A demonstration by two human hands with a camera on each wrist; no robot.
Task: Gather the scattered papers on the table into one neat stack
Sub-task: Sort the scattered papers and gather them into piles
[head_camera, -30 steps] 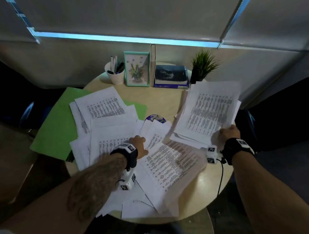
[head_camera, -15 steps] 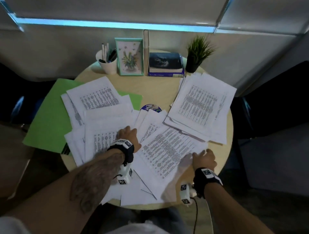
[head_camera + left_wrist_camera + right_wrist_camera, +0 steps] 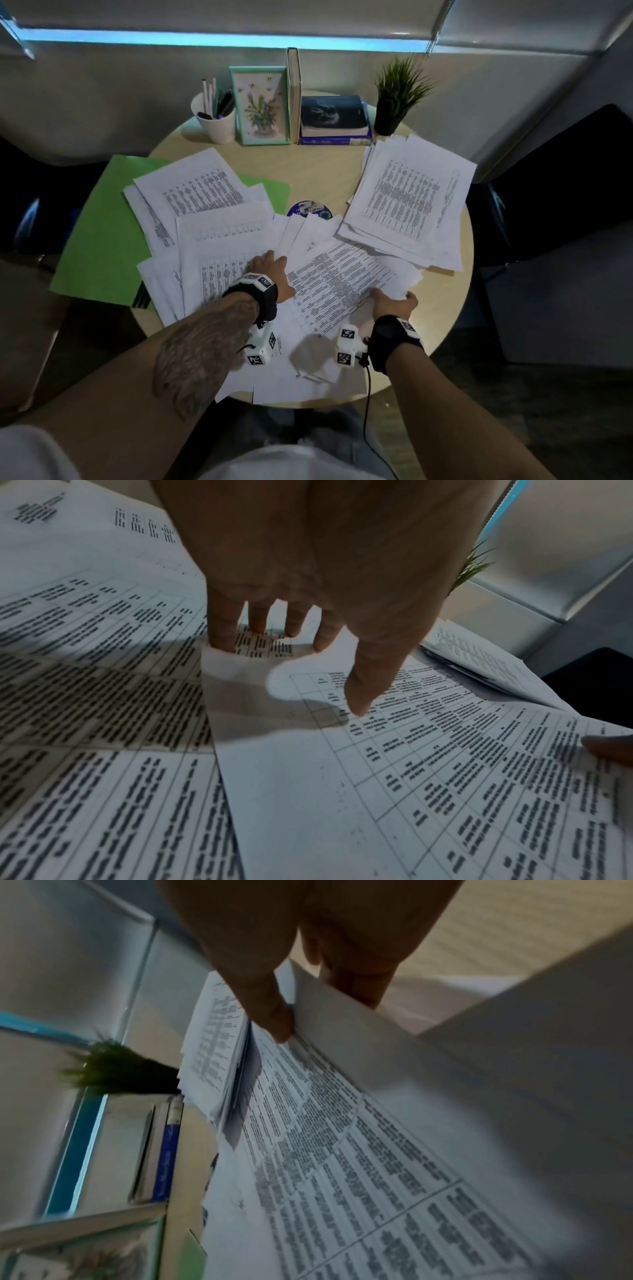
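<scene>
Right hand pinches the near edge of the top printed sheet, thumb above, fingers below, probably to lift it off the pile. Left hand lies flat, fingers spread, on the loose papers mid-counter, likely pinning them so nothing drags along. Started stack sits far right on the counter, by the plant. Most sheets not yet gathered, some over the green folder.
</scene>
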